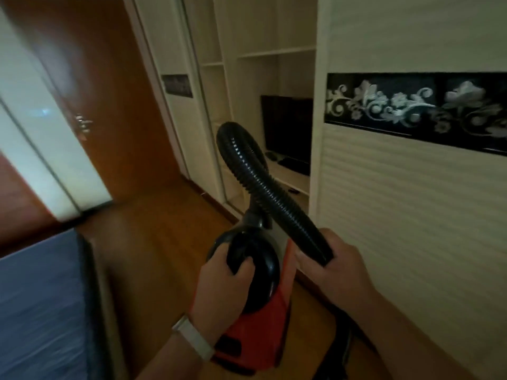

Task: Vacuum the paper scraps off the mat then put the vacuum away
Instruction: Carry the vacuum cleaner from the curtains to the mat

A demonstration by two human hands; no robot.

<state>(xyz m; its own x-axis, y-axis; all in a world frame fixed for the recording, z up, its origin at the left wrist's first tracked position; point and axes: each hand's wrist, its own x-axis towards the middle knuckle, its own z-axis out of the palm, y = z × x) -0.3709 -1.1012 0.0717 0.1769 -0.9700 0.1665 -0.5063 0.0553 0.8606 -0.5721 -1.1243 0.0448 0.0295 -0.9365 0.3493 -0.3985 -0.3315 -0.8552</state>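
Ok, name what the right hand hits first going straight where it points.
Likely the vacuum body gripped by the left hand; the right hand, holding the hose, sits beside it; depth unclear.

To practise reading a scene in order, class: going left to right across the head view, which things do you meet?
Door handle, left hand gripping the vacuum, right hand holding the hose, floral band.

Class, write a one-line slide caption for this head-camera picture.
A person holds a red vacuum, left hand gripping its black handle, right hand holding the hose end, facing a white wardrobe.
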